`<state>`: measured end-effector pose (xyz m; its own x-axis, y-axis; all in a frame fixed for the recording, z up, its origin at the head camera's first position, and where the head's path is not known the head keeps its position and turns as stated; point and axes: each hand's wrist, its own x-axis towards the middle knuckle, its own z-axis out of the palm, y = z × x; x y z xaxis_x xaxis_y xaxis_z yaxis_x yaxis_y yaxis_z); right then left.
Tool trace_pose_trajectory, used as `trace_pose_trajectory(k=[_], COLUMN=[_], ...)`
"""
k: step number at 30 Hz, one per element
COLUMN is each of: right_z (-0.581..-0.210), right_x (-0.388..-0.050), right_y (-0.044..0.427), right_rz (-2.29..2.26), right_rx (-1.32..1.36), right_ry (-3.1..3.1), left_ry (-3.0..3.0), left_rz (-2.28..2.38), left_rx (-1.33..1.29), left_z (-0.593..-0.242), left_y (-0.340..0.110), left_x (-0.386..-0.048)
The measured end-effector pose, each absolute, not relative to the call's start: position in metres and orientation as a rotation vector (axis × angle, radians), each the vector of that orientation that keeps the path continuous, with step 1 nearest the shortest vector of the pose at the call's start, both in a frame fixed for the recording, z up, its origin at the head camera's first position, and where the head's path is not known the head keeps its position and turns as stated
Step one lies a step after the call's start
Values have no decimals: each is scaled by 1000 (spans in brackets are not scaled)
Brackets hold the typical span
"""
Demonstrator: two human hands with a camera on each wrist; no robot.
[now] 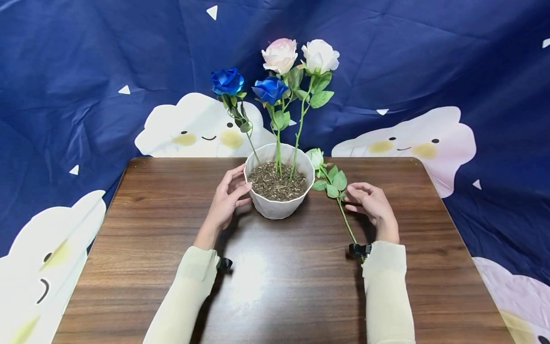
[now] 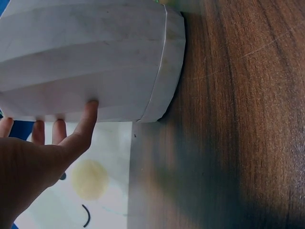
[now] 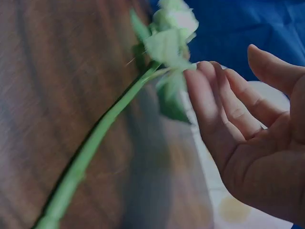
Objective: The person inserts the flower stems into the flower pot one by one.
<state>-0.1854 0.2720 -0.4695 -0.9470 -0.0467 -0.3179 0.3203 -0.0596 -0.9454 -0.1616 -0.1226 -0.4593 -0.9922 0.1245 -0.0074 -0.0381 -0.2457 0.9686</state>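
A white faceted flowerpot (image 1: 279,209) with soil (image 1: 275,187) holds a pink rose (image 1: 280,55), a white rose (image 1: 320,57) and two blue roses (image 1: 227,81), all upright or slightly tilted. My left hand (image 1: 225,198) rests against the pot's left side, its thumb and fingers spread; fingertips (image 2: 91,106) touch the pot wall (image 2: 90,57) in the left wrist view. On the table right of the pot lies another white rose (image 1: 317,158) with a long green stem (image 3: 102,126). Beside its leaves (image 1: 339,180) hovers my right hand (image 1: 371,205), fingers loosely bent, gripping nothing.
The brown wooden table (image 1: 142,229) ends at a back edge just behind the pot. A blue cloth (image 1: 86,57) with white clouds hangs behind it. The loose stem runs under the right wrist's black camera (image 1: 358,250).
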Motion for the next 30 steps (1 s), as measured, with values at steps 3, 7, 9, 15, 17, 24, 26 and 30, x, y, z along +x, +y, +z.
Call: trace_pose_trajectory(k=[3, 7, 9, 15, 17, 24, 26, 30], right_z=[-478, -486, -489, -495, -495, -496, -497, -497], right_x=[-182, -179, -179, -181, -182, -185, -186, -188], right_y=[273, 272, 271, 266, 265, 260, 258, 257], right_rz=[-1984, -1787, -1712, -1595, -1571, -1406, -1332, -1257], right_rx=[327, 324, 328, 348, 347, 266, 246, 249], right_ry=[2029, 2152, 2191, 2249, 2263, 2406, 2462, 2506], left_ry=[1863, 1859, 1859, 1860, 1859, 1858, 1864, 1866], left_rz=[2402, 2406, 2405, 2399, 2397, 2401, 2398, 2397], left_rx=[111, 112, 111, 116, 113, 117, 120, 115], left_z=[-460, -460, -460, -459, -460, -460, -460, -461], left_y=[-123, -123, -123, -123, -123, -123, -123, -123], left_x=[-162, -161, -161, -161, -162, -162, -162, -162])
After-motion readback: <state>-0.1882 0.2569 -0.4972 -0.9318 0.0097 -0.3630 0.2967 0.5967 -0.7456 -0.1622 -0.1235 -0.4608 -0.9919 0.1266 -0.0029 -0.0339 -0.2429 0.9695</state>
